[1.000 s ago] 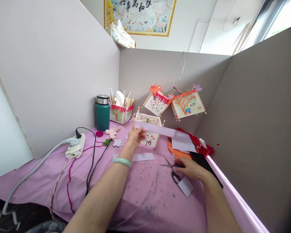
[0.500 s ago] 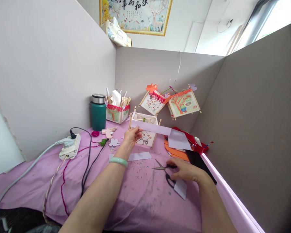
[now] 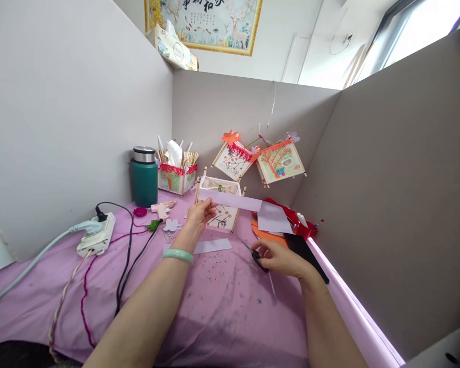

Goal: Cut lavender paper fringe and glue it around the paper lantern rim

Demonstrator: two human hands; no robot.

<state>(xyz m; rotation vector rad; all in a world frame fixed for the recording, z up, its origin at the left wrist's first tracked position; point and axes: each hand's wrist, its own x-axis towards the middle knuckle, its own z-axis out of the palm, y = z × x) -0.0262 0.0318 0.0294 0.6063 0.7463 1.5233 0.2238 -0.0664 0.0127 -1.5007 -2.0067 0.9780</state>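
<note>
My left hand [image 3: 200,217] pinches a long lilac paper strip [image 3: 237,200] near its left part, holding it up in front of a stick-framed paper lantern [image 3: 223,223] with a drawn branch pattern. My right hand [image 3: 281,257] has its fingers around the handles of dark scissors [image 3: 257,259], whose blades point up and left, seen nearly edge-on. A thin pale piece [image 3: 272,286], apparently paper seen edge-on, is just below the handles. Another lilac strip [image 3: 213,246] lies on the cloth, partly behind my left wrist.
A green bottle [image 3: 144,179], a decorated stick holder [image 3: 176,179] and a pink glue gun [image 3: 163,209] stand or lie at left. Cables run from a power strip [image 3: 96,236]. Decorated lanterns [image 3: 280,163] hang at the back. Lilac [image 3: 275,219] and black sheets [image 3: 306,255] lie right.
The scissors have turned in my right hand from lying broad and spread to nearly edge-on. The small paper below them now shows only its edge. The whole view has shifted slightly.
</note>
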